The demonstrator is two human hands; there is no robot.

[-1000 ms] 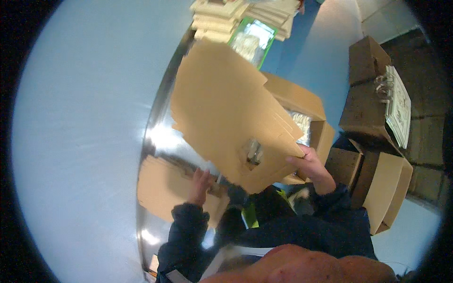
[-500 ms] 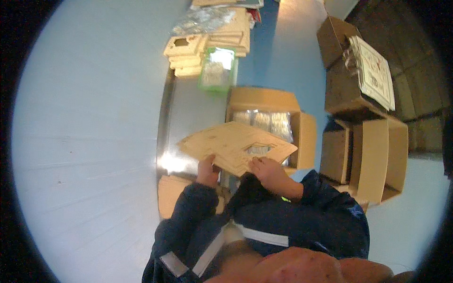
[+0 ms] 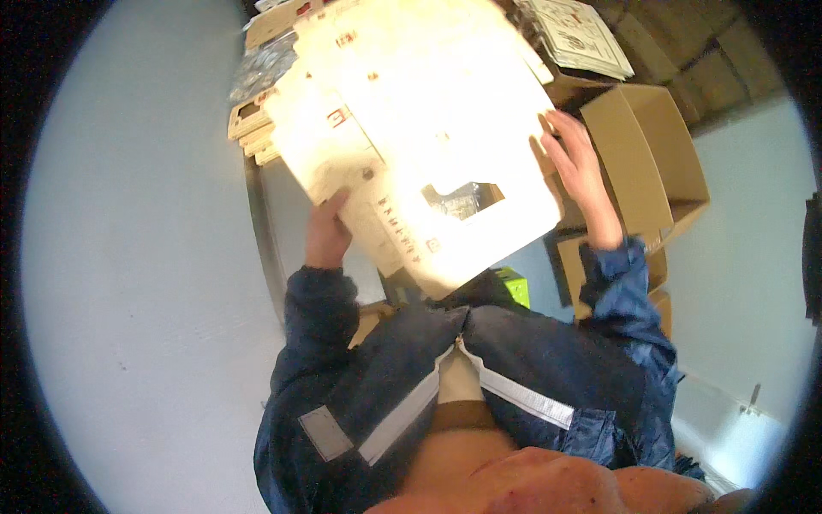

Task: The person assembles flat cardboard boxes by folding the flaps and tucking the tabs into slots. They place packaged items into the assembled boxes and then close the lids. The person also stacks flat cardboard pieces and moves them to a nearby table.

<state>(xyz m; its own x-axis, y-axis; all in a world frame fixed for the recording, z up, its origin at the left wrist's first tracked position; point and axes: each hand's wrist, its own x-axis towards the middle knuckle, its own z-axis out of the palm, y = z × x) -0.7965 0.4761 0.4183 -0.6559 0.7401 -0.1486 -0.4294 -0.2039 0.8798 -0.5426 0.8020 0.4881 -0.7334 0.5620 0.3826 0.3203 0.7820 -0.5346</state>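
Observation:
A large, pale, thin panel (image 3: 479, 111) is raised in front of me, tilted, its middle washed out by glare. It has small red and dark markings, a notched left edge and a cut-out window near its lower right. My left hand (image 3: 330, 230) grips the lower left edge, thumb on the face and the other fingers hidden behind. At the right edge is my right hand (image 3: 578, 163), its fingertips on the rim. Through the window a bit of clear plastic wrapping (image 3: 462, 201) shows. The panel hides most of the work area behind it.
Stacked pale cut panels (image 3: 253, 128) and clear plastic bags (image 3: 264, 70) lie at the far left. An open cardboard box (image 3: 638, 158) stands to the right, below a stack of printed sheets (image 3: 578, 38). A bright green object (image 3: 514, 287) sits near my lap.
The panel has been lifted and turned from low and nearly flat to face me, filling the upper view. My right hand has moved outward and up to its right edge; my left has moved up.

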